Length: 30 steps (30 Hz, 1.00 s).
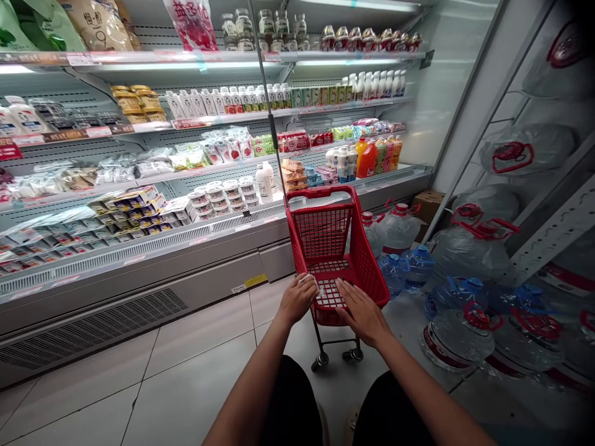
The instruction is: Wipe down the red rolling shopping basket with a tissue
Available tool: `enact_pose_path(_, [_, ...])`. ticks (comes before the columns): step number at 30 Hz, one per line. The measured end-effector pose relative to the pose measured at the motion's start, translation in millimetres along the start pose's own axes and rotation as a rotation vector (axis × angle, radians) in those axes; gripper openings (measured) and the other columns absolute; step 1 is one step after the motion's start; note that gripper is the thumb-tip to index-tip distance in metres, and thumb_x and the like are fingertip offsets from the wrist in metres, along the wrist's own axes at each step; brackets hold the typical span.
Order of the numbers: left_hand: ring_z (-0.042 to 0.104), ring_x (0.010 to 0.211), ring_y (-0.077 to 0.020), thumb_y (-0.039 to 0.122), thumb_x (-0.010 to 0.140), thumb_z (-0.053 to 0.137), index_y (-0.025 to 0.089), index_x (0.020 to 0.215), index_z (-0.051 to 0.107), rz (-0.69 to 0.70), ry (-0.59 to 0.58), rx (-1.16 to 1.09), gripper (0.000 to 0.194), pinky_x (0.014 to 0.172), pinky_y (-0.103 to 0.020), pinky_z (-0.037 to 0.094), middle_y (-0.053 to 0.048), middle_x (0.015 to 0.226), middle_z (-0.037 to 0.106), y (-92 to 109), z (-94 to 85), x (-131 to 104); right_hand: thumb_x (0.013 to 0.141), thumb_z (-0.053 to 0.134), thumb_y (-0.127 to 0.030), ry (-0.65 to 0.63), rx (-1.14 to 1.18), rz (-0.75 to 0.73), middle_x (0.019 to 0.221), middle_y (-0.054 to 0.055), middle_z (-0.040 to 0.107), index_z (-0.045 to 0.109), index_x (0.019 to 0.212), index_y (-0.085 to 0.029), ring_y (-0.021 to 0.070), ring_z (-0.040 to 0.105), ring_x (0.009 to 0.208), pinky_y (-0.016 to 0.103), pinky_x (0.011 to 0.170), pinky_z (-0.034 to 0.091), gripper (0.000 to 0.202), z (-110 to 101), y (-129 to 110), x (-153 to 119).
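Observation:
A small red plastic shopping cart [370, 272] stands in front of my knees, its lattice basket turned toward me. My left hand [299, 298] is at the basket's near left edge with its fingers curled. A bit of something whitish shows by those fingers, too small to name. My right hand [365, 310] lies over the near right part of the basket, fingers stretched out and together, holding nothing. From the cart's left side a thin dark pole [273, 133] rises past the top of the view. Dark wheels show below the basket.
A lit refrigerated display case [223, 263] runs along the left and front, its shelves full of yogurt cups [231, 189], bottles and cartons. Large clear water jugs [458, 334] with red handles and blue-capped bottles [419, 266] crowd the floor on the right, beside a metal rack [553, 248].

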<state>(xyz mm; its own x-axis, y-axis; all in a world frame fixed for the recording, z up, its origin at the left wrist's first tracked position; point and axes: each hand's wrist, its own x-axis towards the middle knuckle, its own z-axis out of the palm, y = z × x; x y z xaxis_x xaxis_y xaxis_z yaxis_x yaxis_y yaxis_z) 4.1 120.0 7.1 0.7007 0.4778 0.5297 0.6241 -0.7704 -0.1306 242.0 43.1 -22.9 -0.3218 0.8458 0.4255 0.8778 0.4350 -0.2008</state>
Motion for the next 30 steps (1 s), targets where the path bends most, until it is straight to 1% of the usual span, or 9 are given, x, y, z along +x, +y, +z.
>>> enact_pose_path(4, [0.066,0.123,-0.0162,0.024,0.105,0.052,0.022,0.098,0.067,0.035,0.035,-0.026,0.017,0.124,-0.039,0.038,-0.003,0.109,0.076,31,8.8,-11,0.108,0.029,-0.055,-0.008,0.008,0.019,0.169,0.006,0.032,0.010,0.168,-0.026,0.0214,0.034,0.154,0.046,0.126,0.031,0.069,-9,19,-8])
enact_pose_path(10, [0.058,0.137,-0.0183,0.023,0.105,0.052,0.019,0.110,0.068,0.027,0.097,-0.084,0.017,0.125,-0.040,0.039,-0.006,0.124,0.075,83,24.0,-26,0.108,0.023,-0.055,0.005,0.020,0.159,0.168,0.005,0.035,0.014,0.167,-0.029,0.0239,0.036,0.153,0.050,0.124,0.033,0.065,-12,48,-20])
enact_pose_path(14, [0.052,0.144,-0.0194,0.027,0.106,0.053,0.017,0.114,0.068,0.077,0.098,-0.096,0.020,0.126,-0.040,0.037,-0.008,0.133,0.072,110,30.7,-26,0.107,0.019,-0.059,0.091,0.039,0.437,0.168,0.007,0.034,0.012,0.168,-0.027,0.0297,0.031,0.155,0.057,0.123,0.034,0.069,-9,29,-12])
enact_pose_path(17, [0.052,0.144,-0.0178,0.029,0.106,0.053,0.017,0.117,0.068,0.168,0.099,-0.113,0.022,0.128,-0.039,0.033,-0.007,0.134,0.072,117,31.6,-18,0.108,0.018,-0.055,0.124,0.105,0.408,0.171,0.002,0.028,0.004,0.168,-0.032,0.0271,0.025,0.158,0.056,0.125,0.031,0.066,-7,5,-7])
enact_pose_path(19, [0.051,0.144,-0.0166,0.029,0.106,0.053,0.017,0.123,0.066,0.234,0.087,-0.119,0.025,0.129,-0.038,0.033,-0.006,0.138,0.070,112,29.9,-10,0.108,0.019,-0.054,0.131,0.143,0.373,0.172,0.001,0.026,-0.001,0.167,-0.032,0.0255,0.024,0.158,0.055,0.126,0.029,0.066,-7,0,-11])
enact_pose_path(22, [0.045,0.149,-0.0159,0.026,0.106,0.051,0.018,0.128,0.065,0.239,0.039,-0.097,0.027,0.128,-0.038,0.034,-0.007,0.150,0.061,88,23.9,2,0.108,0.019,-0.055,0.133,0.157,0.389,0.172,0.005,0.025,-0.004,0.167,-0.028,0.0258,0.027,0.157,0.055,0.126,0.029,0.069,-9,16,-24])
enact_pose_path(25, [0.046,0.148,-0.0143,0.023,0.107,0.048,0.019,0.141,0.058,0.157,0.013,-0.045,0.036,0.127,-0.038,0.036,-0.007,0.153,0.057,50,15.7,10,0.107,0.018,-0.057,0.063,0.153,0.388,0.172,0.009,0.026,-0.005,0.167,-0.025,0.0243,0.036,0.153,0.050,0.124,0.034,0.072,-14,42,-31])
enact_pose_path(27, [0.052,0.143,-0.0152,0.021,0.108,0.044,0.019,0.144,0.055,0.041,0.046,0.002,0.038,0.126,-0.040,0.038,-0.007,0.151,0.060,26,10.7,13,0.107,0.016,-0.059,0.002,0.145,0.400,0.171,0.010,0.028,-0.004,0.168,-0.023,0.0232,0.038,0.152,0.047,0.123,0.035,0.073,-17,53,-26])
enact_pose_path(30, [0.056,0.140,-0.0186,0.020,0.107,0.044,0.018,0.135,0.061,-0.057,0.068,0.038,0.033,0.125,-0.044,0.041,-0.008,0.146,0.064,8,7.4,13,0.104,0.015,-0.067,-0.045,0.120,0.489,0.170,0.013,0.030,0.003,0.168,-0.021,0.0260,0.034,0.154,0.049,0.121,0.036,0.079,-16,49,-8])
